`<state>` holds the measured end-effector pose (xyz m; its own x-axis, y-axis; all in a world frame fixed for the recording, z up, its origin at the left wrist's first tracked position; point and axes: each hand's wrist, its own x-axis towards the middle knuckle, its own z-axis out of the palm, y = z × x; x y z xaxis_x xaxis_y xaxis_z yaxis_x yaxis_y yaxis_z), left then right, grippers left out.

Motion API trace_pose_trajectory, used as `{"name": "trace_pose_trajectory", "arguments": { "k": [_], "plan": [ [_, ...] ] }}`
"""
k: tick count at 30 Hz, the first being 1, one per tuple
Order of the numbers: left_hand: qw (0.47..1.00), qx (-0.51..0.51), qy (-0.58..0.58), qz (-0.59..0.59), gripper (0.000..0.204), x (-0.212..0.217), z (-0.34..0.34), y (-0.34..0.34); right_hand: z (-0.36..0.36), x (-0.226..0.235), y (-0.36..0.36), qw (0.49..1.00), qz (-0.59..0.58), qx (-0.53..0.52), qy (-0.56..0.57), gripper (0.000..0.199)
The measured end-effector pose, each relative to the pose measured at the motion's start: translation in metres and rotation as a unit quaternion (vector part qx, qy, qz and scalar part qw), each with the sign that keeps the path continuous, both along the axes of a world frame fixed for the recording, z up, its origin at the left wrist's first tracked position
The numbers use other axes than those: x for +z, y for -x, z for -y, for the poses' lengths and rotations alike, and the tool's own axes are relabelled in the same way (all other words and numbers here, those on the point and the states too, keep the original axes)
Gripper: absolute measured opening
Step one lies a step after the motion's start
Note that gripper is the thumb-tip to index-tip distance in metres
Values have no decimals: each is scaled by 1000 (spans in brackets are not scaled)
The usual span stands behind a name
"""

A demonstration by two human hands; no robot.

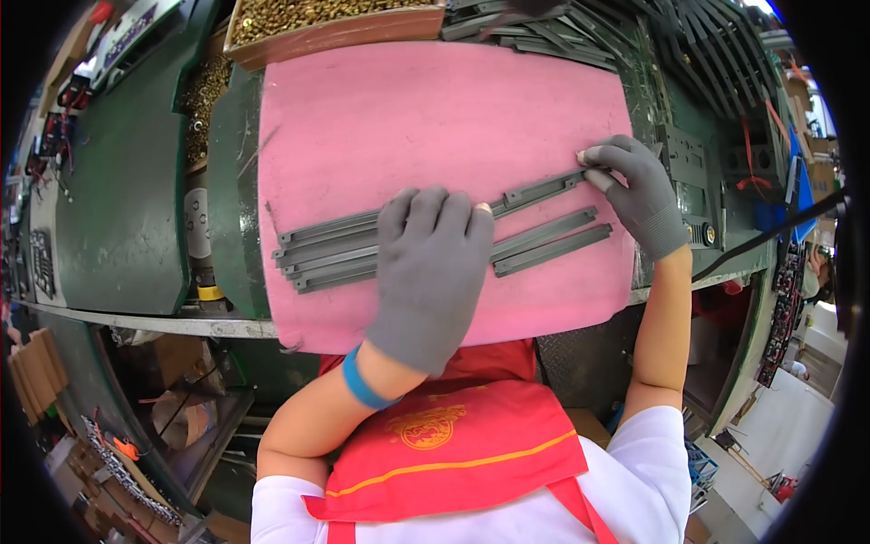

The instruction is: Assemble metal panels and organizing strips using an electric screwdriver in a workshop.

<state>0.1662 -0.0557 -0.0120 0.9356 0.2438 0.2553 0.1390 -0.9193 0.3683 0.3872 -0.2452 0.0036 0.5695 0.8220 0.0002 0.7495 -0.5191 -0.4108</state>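
Observation:
Several long grey channel strips [326, 251] lie side by side across a pink mat [435, 118], with small tabs at their ends. My left hand [430, 272], in a grey glove with bare fingertips, covers their middle, its fingers bent over the far side of the group. My right hand [642, 186], gloved alike, pinches the right end of the farthest strip [544, 188] between thumb and fingers. That strip slants up to the right, apart from the others. Closer to me, the right ends of two other strips [555, 249] rest on the mat.
Beyond the mat stands a box [335, 36] of small brass-coloured parts. More grey strips [553, 32] are piled at the far right, beside dark slotted pieces [716, 54]. A black cable [770, 236] crosses on the right. The green bench [127, 208] extends left.

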Motion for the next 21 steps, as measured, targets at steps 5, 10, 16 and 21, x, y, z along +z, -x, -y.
{"name": "trace_pose_trajectory", "arguments": {
  "k": [5,10,16,21],
  "plan": [
    [996,4,-62,-59,7,12,6,-27,3,-11,-10,988,83,-122,-54,15],
    [973,126,-171,-88,3,46,-44,-28,3,1,-13,999,6,5,-31,12],
    [975,164,-127,-81,12,7,-116,-68,-30,17,-43,990,-127,8,-63,34],
    [985,132,-91,62,24,10,-80,-49,-92,-24,-91,979,104,-112,-134,37]
  ]
}}
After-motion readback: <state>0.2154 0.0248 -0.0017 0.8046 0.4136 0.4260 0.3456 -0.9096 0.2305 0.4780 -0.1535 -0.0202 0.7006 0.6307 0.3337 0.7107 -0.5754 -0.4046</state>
